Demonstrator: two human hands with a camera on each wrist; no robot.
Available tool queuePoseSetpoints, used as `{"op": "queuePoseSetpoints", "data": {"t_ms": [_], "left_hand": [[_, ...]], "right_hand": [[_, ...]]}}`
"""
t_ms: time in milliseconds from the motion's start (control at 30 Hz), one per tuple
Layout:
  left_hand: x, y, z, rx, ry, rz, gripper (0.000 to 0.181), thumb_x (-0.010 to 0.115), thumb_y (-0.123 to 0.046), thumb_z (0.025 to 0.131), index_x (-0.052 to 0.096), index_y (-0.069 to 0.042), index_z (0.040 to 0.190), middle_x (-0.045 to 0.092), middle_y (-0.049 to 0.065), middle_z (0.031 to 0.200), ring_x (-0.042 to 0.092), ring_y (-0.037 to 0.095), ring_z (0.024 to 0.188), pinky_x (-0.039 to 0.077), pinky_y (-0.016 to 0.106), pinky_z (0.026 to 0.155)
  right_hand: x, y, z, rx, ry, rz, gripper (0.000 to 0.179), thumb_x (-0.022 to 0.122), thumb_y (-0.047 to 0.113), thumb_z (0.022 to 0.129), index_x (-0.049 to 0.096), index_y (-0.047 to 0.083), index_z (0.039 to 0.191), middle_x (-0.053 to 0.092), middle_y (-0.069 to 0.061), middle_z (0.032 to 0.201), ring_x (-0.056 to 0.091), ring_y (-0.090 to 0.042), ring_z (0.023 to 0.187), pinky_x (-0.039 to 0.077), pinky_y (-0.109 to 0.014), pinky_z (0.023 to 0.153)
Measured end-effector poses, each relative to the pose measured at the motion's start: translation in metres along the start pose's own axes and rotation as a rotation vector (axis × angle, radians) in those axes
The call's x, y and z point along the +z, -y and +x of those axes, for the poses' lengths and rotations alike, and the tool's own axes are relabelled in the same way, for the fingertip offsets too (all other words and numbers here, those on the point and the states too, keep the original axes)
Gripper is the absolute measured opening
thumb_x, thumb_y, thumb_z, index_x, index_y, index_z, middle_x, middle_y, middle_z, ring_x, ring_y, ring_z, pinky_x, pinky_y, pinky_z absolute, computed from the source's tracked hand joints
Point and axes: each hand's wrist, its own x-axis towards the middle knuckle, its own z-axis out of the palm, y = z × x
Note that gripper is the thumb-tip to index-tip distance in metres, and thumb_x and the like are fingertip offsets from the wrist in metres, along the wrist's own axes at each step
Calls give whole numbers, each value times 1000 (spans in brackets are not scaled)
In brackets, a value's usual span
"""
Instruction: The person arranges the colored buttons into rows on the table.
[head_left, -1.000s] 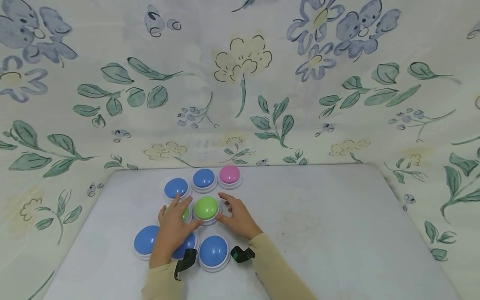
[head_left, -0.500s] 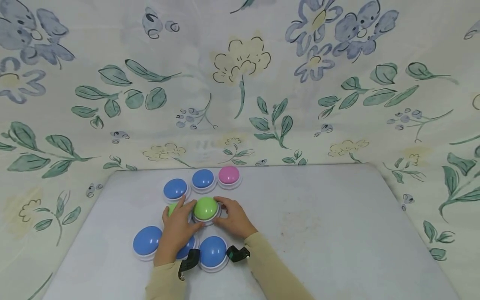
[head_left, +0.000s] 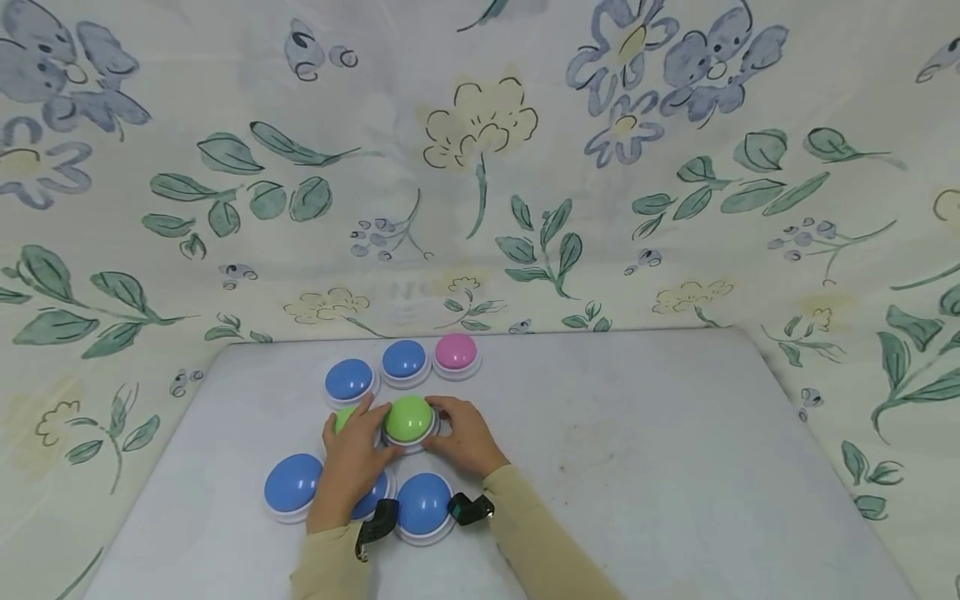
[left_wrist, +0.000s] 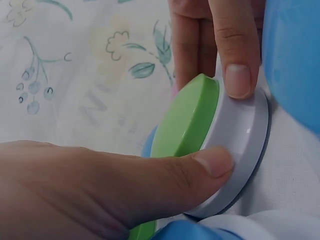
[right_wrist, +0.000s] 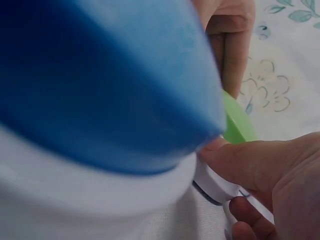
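Note:
Both hands hold a green push button with a round white base, in the middle of the button group. My left hand grips its left side, with the thumb low on the white base in the left wrist view. From the right, my right hand grips the same base between thumb and fingers. Behind the left hand shows part of a second green button. A blue button stands in front, between the wrists; it fills much of the right wrist view. Another blue button is partly hidden by the left hand.
At the back stand two blue buttons, one further left and one beside it, then a pink button. A larger-looking blue button is at front left. The white table meets a floral cloth behind.
My right hand has moved left and its fingers have come onto the green button's rim. My left hand has shifted slightly right against it. Over the last half second both hands barely move.

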Motion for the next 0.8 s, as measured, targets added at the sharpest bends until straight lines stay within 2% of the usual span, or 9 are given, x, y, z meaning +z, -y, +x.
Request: {"op": "queuePoseSetpoints", "data": {"t_ms": [233, 433, 567, 800], "left_hand": [[3, -5, -11, 16, -46, -7, 66, 84, -9, 80, 56, 6, 137, 56, 25, 140, 41, 42, 139, 10, 68, 118], [2, -12, -21, 64, -103, -49, 68, 85, -8, 78, 55, 6, 138, 57, 26, 138, 48, 44, 132, 29, 61, 116], [1, -18, -25, 52, -100, -109, 69, 84, -9, 80, 53, 4, 141, 56, 24, 141, 49, 44, 133, 38, 57, 113], [5, -28, -31, 14, -94, -201, 72, 84, -13, 81, 53, -3, 144, 56, 21, 142, 50, 43, 133, 42, 58, 109]], "right_hand": [[-1, -3, -12, -28, -4, -9, 62, 79, 16, 87, 54, 6, 143, 60, -9, 138, 57, -22, 122, 48, -32, 106], [-6, -3, -24, -119, -43, -34, 63, 76, 18, 90, 49, 5, 146, 57, -10, 142, 53, -24, 129, 43, -36, 112], [-10, -4, -31, -152, -74, -15, 62, 75, 19, 92, 49, 6, 146, 56, -9, 143, 52, -24, 130, 44, -36, 111], [-19, -8, -46, -180, -119, -3, 61, 73, 21, 93, 49, 7, 147, 55, -8, 143, 51, -24, 129, 46, -36, 110]]}}
